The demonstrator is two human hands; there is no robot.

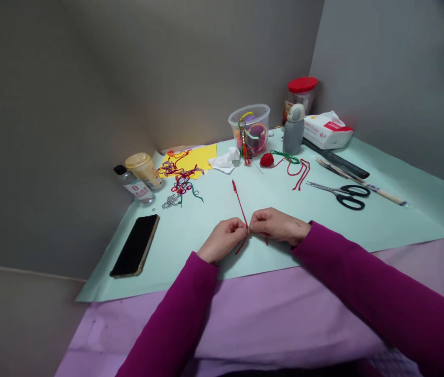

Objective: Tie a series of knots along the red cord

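L hand (222, 240) & R hand (278, 225) pinched shut on red cord (240, 206), prob. nylon.

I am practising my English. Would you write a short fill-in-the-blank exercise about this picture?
1. The left hand and the right hand pinch a ____ cord.
2. The scissors have ____ handles.
3. The phone lies to the ____ of the hands.

Missing words: red, black, left.
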